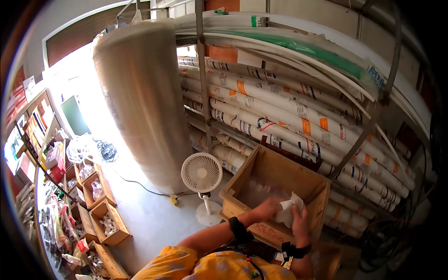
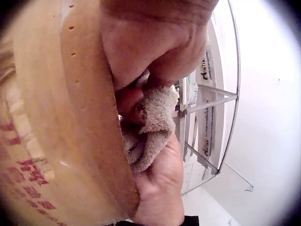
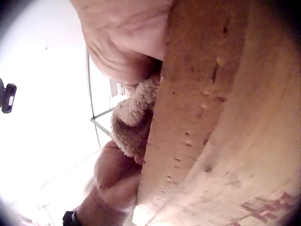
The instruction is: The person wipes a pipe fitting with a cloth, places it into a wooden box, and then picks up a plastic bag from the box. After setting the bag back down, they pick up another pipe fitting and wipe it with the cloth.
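Over the wooden box [image 1: 228, 193], my left hand [image 1: 268, 208] is slightly blurred and pinches a small white piece [image 1: 285, 204] that is partly wrapped in a pale cloth [image 1: 296, 200]. My right hand [image 1: 301, 224] grips the cloth from the other side. In the left wrist view the fluffy cloth [image 2: 157, 110] lies bunched between my left hand [image 2: 155, 42] and my right hand [image 2: 162, 183]. The right wrist view has the cloth [image 3: 131, 117] below my right hand [image 3: 127, 37] and against my left hand [image 3: 115, 179]; the box wall hides some fingertips.
Clear items [image 1: 261, 186] lie inside the box. A white fan [image 1: 202, 172] stands left of it, near a large wrapped cylinder [image 1: 140, 102]. Long white pipes [image 1: 280, 107] fill the rack behind. Wooden trays of fittings [image 1: 109, 224] line the floor at left.
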A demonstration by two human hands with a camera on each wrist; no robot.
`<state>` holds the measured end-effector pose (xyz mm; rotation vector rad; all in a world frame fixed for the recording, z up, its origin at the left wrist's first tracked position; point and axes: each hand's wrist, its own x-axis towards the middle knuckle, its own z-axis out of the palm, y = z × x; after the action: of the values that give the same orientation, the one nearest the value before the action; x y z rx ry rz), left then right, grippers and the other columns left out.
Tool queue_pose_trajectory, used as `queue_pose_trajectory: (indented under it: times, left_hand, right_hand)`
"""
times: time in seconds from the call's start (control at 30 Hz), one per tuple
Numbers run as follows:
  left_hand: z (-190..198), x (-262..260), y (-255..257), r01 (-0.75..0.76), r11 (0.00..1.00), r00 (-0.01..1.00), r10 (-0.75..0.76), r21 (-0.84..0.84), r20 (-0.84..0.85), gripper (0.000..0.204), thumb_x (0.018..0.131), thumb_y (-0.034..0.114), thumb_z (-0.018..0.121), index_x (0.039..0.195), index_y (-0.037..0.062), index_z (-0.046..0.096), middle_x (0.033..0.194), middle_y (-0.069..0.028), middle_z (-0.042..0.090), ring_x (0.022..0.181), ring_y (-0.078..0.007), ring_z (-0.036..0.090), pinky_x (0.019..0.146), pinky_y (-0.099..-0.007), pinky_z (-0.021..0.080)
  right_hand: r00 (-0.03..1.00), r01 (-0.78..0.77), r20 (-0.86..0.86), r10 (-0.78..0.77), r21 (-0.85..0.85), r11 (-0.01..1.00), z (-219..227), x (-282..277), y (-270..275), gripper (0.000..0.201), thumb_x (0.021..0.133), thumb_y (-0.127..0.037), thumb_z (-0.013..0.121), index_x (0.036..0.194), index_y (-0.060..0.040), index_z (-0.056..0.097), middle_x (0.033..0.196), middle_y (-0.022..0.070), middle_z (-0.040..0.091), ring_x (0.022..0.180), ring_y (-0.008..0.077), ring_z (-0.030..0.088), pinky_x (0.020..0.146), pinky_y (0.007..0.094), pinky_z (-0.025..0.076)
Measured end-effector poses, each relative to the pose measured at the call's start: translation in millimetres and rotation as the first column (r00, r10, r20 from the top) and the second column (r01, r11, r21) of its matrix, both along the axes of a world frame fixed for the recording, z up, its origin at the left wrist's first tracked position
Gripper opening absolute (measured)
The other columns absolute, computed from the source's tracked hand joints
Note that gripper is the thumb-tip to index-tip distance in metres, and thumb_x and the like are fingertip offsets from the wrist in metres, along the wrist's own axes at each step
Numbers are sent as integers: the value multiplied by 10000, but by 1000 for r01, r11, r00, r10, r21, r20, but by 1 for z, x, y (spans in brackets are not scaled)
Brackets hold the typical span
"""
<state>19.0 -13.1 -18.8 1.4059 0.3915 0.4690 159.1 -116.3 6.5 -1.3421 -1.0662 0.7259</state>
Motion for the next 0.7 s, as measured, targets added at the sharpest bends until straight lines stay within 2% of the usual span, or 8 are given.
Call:
queue_pose_trajectory:
  times: [0.1,0.2,0.3,0.4,0.5,0.6,0.7]
  left_hand:
    - [-5,5,-4,12,995,998,-5,-102,69,403,876,51,401,1267,20,492,936,13,595,785,-57,513,653,-213,425]
    - [-6,6,-6,-25,985,993,44,-169,108,417,867,63,419,1276,20,483,938,22,595,769,-56,517,633,-206,417]
    - [-7,3,5,37,990,992,-21,-137,122,425,867,71,421,1286,24,468,948,26,592,760,-59,525,636,-207,424]
    - [6,-1,-5,9,983,993,14,-182,121,413,866,75,420,1272,31,481,948,18,593,748,-64,526,640,-214,429]
    - [4,4,-8,-31,996,999,34,-81,35,407,850,62,424,1251,28,490,921,3,587,730,-69,515,631,-219,426]
    - [8,6,-13,-110,977,987,85,184,137,403,838,48,438,1236,25,493,888,-11,575,724,-77,508,627,-225,425]
    - [22,-2,-16,-136,981,990,129,136,57,416,827,32,447,1242,35,489,868,-21,565,735,-85,511,644,-233,434]
  right_hand:
    - [986,-10,-165,12,16,1000,-7,5,0,401,925,-296,534,1180,10,489,1086,70,565,963,152,522,848,299,414]
    - [988,-27,-146,41,96,995,-12,5,1,411,933,-291,520,1212,7,472,1115,73,551,987,158,514,863,296,408]
    - [999,-45,-8,46,56,997,-4,-4,-2,425,943,-300,499,1235,7,462,1133,86,543,1005,165,508,872,296,407]
    - [996,-15,-85,16,15,1000,-9,-1,0,426,945,-303,499,1236,5,463,1119,90,552,999,166,513,875,291,406]
    - [997,38,-65,-39,-14,999,-15,4,0,401,941,-323,505,1198,-15,508,1073,55,574,959,145,518,836,284,413]
    - [996,38,-78,-46,-98,994,-8,6,0,419,946,-306,497,1227,4,476,1120,97,563,1008,168,522,871,289,410]
    - [989,-29,-149,18,-70,997,-15,9,5,417,948,-303,493,1237,-3,471,1139,103,558,1018,171,523,873,293,412]
